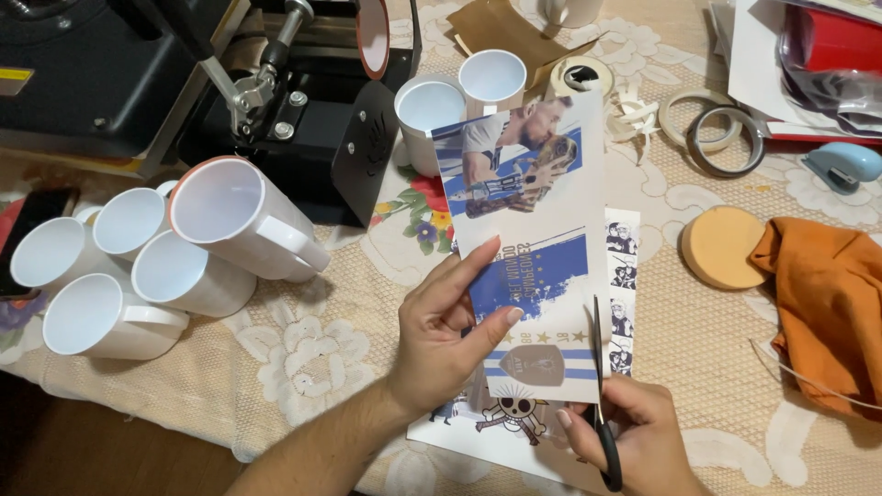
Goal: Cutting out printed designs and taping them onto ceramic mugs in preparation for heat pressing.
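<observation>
My left hand holds a printed sheet upright by its left edge, thumb on the front; the sheet shows blue and white pictures. My right hand grips black-handled scissors, blades pointing up along the sheet's right edge near its bottom. Under the hands, another printed sheet with a skull drawing lies flat on the table, and a narrow picture strip shows behind the held sheet.
Several white mugs lie grouped at the left; two more stand behind the sheet. A black press machine sits at the back left. Tape rolls, a round yellow pad, an orange cloth and a blue stapler occupy the right.
</observation>
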